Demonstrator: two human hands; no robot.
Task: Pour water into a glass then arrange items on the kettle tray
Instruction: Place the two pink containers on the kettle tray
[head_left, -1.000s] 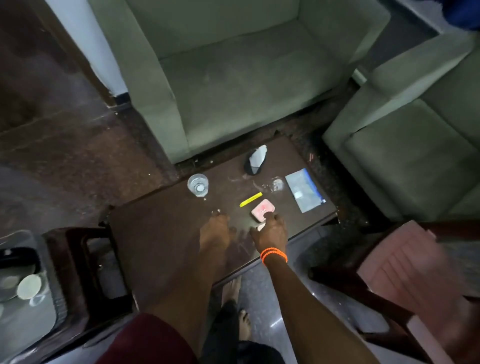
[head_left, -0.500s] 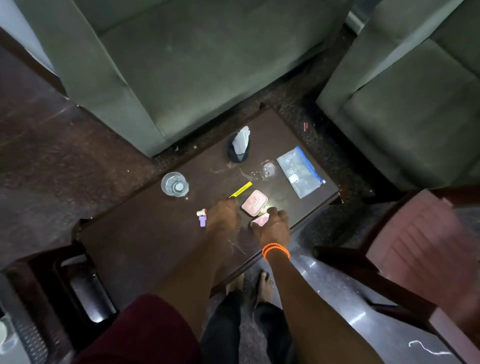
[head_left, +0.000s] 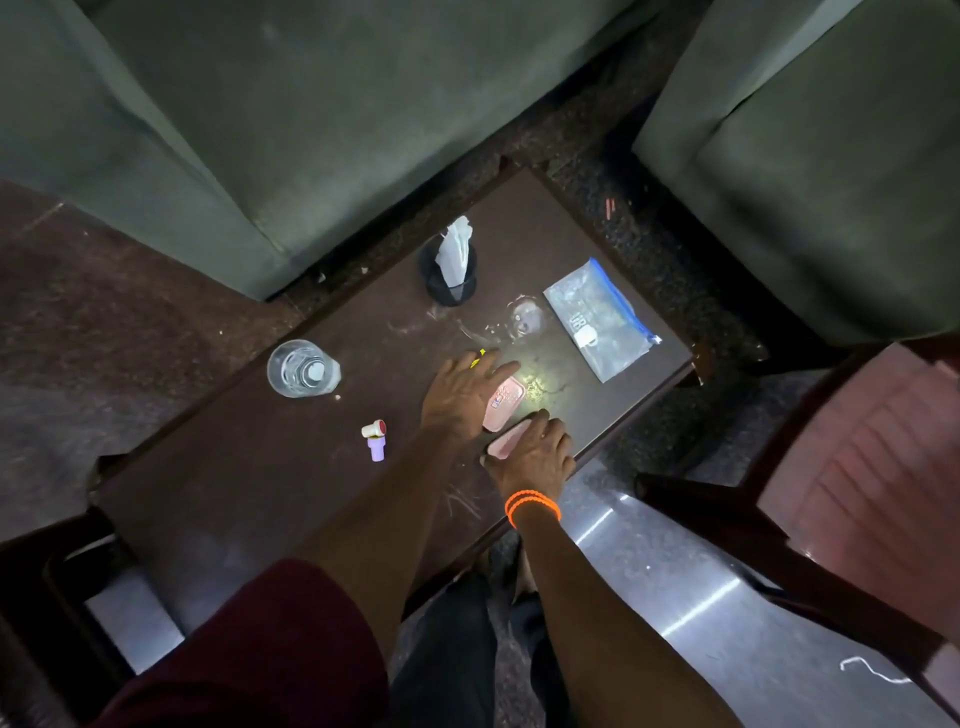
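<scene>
A clear glass (head_left: 303, 369) holding water stands on the left part of the dark low table (head_left: 249, 483). A pink flat packet (head_left: 506, 395) lies near the table's right front. My left hand (head_left: 460, 397) rests over its left side with fingers spread, also covering most of a yellow stick (head_left: 479, 356). My right hand (head_left: 535, 457), with orange bands at the wrist, has its fingers curled on a second pink packet (head_left: 511, 436) at the table's front edge. A small purple and white bottle (head_left: 375, 440) lies left of my left hand. No kettle or tray shows.
A black holder with white tissue (head_left: 451, 270) stands at the back of the table. A blue-edged zip bag (head_left: 600, 319) and a small clear object (head_left: 525, 316) lie at the right. Green sofas stand behind and to the right. A pink-seated chair (head_left: 852, 478) stands close on the right.
The view has tilted down and closer to the table. My left hand has slid forward from the table's front onto the yellow stick and pink packet. My right hand stays on the second packet.
</scene>
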